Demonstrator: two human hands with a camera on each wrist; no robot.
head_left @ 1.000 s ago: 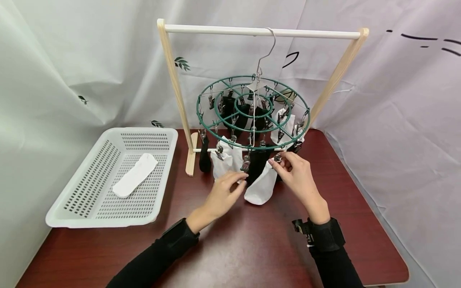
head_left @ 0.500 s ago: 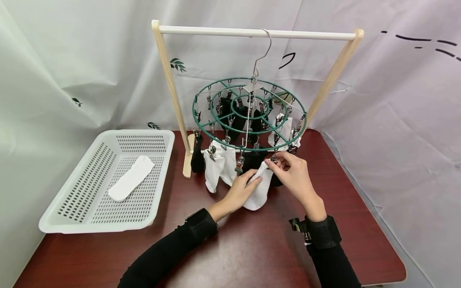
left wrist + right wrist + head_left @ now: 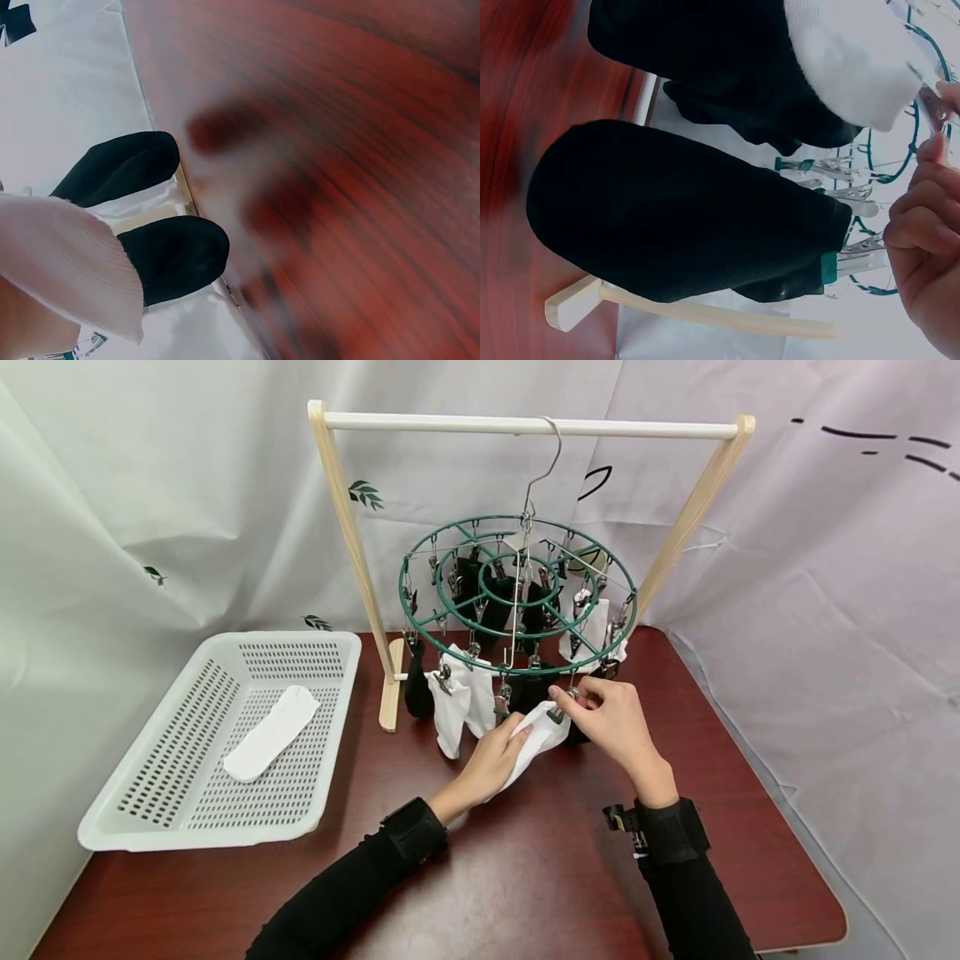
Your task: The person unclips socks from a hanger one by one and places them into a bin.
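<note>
In the head view my left hand (image 3: 489,766) grips a white sock (image 3: 536,739), drawn toward the lower left. My right hand (image 3: 615,720) pinches a metal clip (image 3: 572,695) of the round green hanger (image 3: 408,602). The clip's tips lie at the sock's upper edge; whether they bite the cloth I cannot tell. The right wrist view has the same white sock (image 3: 855,60) near the pinched clip (image 3: 932,109), with a black sock (image 3: 675,210) hanging closer to the camera. In the left wrist view the white sock (image 3: 67,262) covers part of my left hand (image 3: 34,326).
Several black and white socks hang from other clips. A wooden stand (image 3: 345,518) with a white bar (image 3: 450,423) bears the hanger. At left, a white basket (image 3: 341,727) holds one white sock (image 3: 272,733). The reddish table (image 3: 540,877) lies beneath.
My left hand has moved right from beside a bare clip and taken hold of the white sock. The sock, hanging down before, now slants to the lower left. My right hand stays at its clip.
</note>
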